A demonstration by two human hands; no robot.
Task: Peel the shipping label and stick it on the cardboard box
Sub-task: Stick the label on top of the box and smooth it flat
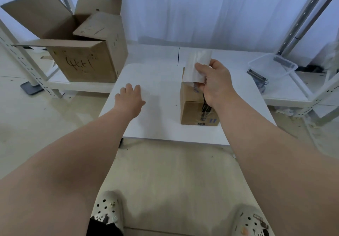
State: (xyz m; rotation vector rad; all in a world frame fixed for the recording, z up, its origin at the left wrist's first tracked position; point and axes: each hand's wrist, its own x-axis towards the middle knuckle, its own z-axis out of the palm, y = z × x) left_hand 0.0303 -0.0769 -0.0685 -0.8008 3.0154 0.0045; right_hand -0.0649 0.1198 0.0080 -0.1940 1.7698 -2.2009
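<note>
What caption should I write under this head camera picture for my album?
The right hand holds the shipping label by the cardboard box; the left hand rests on the white table.

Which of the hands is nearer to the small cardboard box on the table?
Right. The right hand holds the shipping label just above the small cardboard box. The left hand rests on the white table, well off to the box's left.

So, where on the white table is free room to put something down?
The bare patch lies between the left hand and the small cardboard box, running to the near edge of the white table. Behind the left hand is bare too. The right side is crowded: the right hand holds the label over the box.
</note>
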